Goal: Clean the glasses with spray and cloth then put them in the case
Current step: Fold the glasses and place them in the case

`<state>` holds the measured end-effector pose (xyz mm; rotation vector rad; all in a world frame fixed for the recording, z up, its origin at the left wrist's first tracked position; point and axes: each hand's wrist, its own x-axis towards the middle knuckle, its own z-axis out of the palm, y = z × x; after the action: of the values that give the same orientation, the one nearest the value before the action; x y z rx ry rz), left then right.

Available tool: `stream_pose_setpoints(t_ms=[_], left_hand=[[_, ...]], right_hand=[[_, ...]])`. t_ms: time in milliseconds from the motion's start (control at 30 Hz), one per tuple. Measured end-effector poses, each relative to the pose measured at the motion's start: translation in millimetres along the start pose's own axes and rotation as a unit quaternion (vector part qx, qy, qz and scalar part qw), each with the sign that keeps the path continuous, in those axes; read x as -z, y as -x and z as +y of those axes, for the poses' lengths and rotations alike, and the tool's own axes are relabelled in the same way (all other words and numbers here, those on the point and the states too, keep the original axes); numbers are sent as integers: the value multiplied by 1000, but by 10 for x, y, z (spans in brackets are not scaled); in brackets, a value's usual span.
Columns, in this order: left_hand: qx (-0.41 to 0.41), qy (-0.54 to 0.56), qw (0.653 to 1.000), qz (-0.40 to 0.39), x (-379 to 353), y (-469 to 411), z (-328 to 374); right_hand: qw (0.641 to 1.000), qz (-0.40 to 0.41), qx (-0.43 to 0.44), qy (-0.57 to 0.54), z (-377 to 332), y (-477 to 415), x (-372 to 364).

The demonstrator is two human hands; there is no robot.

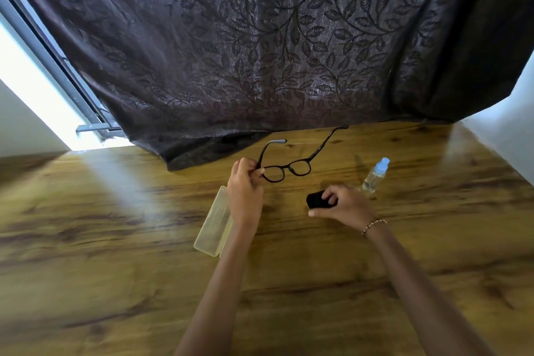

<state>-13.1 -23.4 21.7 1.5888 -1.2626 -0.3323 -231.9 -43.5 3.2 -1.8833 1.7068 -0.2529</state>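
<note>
Pinching the glasses (284,170) at the hinge, left hand (245,191) should steady them while right hand (344,204), closed on the black cloth (318,201), wipes gently.

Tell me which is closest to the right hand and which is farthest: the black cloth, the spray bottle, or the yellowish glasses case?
1. Crumpled black cloth: held in the right hand.
2. Clear plastic spray bottle with a blue cap: just beyond, to its right.
3. Pale yellowish plastic glasses case: across, under the left wrist.

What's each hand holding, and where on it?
Left hand pinches the glasses at the frame's left corner by the hinge. Right hand grips the bunched black cloth.
</note>
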Motion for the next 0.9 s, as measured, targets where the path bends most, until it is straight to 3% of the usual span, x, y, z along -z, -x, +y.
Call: stream_pose_setpoints(t_ms=[133, 333, 400, 500, 700, 900], left_hand=[[-3, 3, 1000, -9, -10, 14, 17], [-24, 17, 999, -37, -30, -1, 64], [-17, 25, 999, -40, -39, -14, 52], [2, 33, 999, -40, -40, -28, 6], [-9, 54, 998, -42, -18, -24, 1], [5, 83, 992, -92, 0, -90, -29]], right_hand=[[971, 169, 45, -163, -116, -42, 120], [912, 264, 111, -295, -337, -109, 217], [913, 284, 128, -264, -376, -119, 213], [931, 293, 176, -131, -391, -112, 209], [949, 247, 194, -9, -386, -125, 244], [946, 247, 208, -25, -377, -115, 235]])
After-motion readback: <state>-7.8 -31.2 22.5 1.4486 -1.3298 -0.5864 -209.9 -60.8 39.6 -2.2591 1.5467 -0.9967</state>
